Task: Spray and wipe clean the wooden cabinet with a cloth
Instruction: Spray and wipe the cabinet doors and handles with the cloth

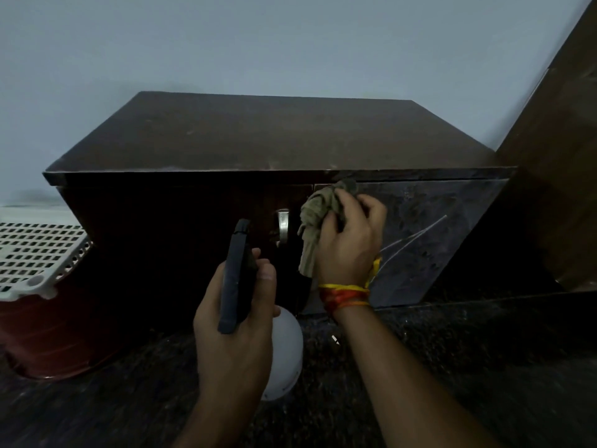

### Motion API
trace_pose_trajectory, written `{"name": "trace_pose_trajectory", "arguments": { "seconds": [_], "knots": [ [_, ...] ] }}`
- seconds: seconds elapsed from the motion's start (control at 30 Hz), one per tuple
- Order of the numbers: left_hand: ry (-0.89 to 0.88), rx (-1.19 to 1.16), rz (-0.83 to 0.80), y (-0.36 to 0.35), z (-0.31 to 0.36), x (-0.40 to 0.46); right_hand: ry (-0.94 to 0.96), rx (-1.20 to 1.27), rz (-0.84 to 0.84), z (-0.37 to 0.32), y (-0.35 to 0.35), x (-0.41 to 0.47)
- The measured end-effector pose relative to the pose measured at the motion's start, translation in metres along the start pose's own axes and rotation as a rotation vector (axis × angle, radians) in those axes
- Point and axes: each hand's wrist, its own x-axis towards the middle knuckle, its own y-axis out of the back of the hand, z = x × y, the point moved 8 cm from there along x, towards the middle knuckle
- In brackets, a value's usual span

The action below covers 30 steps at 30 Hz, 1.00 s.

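Left hand [232,321] grips spray bottle [284,350], contents unseen

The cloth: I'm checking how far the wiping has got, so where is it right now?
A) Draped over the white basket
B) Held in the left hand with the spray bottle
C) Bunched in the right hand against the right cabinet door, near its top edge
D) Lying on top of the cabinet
C: the cloth is bunched in the right hand, pressed to the right door of the cabinet.
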Motion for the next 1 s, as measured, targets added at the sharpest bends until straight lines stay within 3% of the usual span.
{"name": "trace_pose_trajectory", "arguments": {
  "seconds": [0.1,0.17,0.23,0.43,0.67,1.0],
  "knots": [
    [0.006,-0.039,0.005,-0.001,0.002,0.001,-0.271,0.079,0.11,0.023,0.013,0.016],
    [0.008,-0.034,0.006,-0.001,0.002,0.001,-0.326,0.08,0.182,0.031,0.023,0.023],
    [0.011,-0.016,0.0,-0.002,0.002,0.0,-0.258,0.058,0.198,0.024,0.026,0.024],
    [-0.005,0.005,-0.02,-0.014,0.003,-0.001,0.015,0.025,0.023,0.005,0.002,0.011],
    [0.006,-0.066,-0.051,-0.028,-0.002,-0.006,-0.117,0.029,0.219,0.044,0.046,0.045],
    [-0.021,0.0,-0.166,-0.061,-0.008,-0.008,0.332,-0.203,-0.161,0.035,-0.002,0.002]
  ]
}}
